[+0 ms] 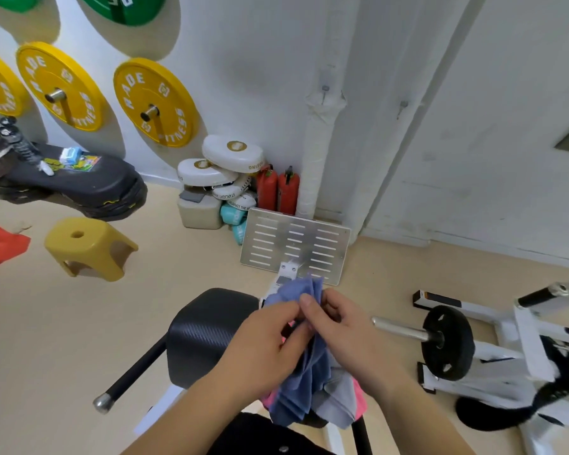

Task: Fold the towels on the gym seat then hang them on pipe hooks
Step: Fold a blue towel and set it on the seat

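A crumpled blue towel [304, 372] hangs between my two hands above the black padded gym seat [204, 336]. My left hand [263, 346] pinches its upper edge with thumb and fingers. My right hand [342, 333] grips the bunched cloth right beside it, fingers curled into the folds. Under the blue towel lie a grey towel [340, 400] and a pink one [360, 402], mostly hidden. On the white wall pipe [321, 152] sits a small hook [325, 90]; a second hook [403, 105] is fixed further right.
A perforated metal footplate [296, 244] stands beyond the seat. A yellow stool [86, 246] is on the floor at left. At right a white machine frame carries a black weight plate [447, 343]. Yellow plates [156, 100] hang on the wall; red extinguishers [278, 190] stand by the pipe.
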### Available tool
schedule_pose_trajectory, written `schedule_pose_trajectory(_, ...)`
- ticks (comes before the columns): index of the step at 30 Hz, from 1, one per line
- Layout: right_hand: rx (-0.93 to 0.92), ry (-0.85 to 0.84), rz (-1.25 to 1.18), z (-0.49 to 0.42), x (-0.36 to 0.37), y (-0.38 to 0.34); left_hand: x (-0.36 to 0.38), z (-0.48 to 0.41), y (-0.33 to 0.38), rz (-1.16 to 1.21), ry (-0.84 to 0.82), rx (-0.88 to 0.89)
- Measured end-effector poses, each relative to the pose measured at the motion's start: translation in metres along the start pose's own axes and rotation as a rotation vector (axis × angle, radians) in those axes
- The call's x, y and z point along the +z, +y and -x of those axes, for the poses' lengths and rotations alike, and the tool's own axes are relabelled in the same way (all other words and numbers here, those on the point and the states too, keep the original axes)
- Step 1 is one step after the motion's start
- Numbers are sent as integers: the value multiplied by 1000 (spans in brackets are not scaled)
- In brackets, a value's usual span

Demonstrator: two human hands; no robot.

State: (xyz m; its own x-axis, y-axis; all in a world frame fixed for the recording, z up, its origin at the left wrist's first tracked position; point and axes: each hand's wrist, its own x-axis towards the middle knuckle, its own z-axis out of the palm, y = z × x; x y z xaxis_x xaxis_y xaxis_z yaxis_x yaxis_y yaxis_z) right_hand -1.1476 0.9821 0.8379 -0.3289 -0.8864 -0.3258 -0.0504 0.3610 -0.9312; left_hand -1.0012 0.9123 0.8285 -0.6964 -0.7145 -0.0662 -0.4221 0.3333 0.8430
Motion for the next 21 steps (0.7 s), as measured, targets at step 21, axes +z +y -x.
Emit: schedule_pose_trajectory(21,200,927,-312,24,-127,49,-28,-79,-6,456,433,-434)
